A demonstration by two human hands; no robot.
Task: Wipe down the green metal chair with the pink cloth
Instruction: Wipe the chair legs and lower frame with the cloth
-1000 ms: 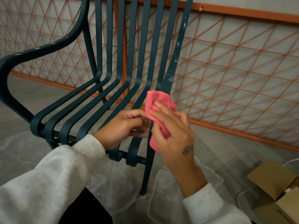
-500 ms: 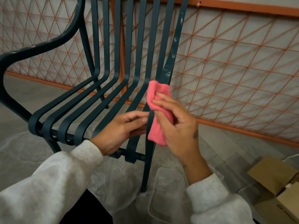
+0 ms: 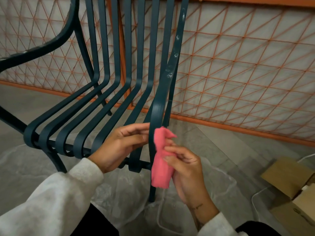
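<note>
The dark green metal chair (image 3: 109,106) fills the left and middle, its curved slats running from the backrest down into the seat. White smudges mark the rightmost slat (image 3: 170,74) higher up. My right hand (image 3: 185,169) grips the bunched pink cloth (image 3: 161,164) against the right side of that slat near the seat's front edge. My left hand (image 3: 122,145) rests on the seat slats just left of it, fingertips touching the rightmost slat, holding nothing.
An orange wire-mesh fence (image 3: 238,74) stands close behind the chair. Crinkled clear plastic sheeting (image 3: 119,198) covers the floor under the chair. Cardboard boxes (image 3: 293,189) and a white cable sit at the lower right.
My right hand has slid the pink cloth down the rightmost slat, from the seat's bend toward the front edge. My left hand stays beside the slat.
</note>
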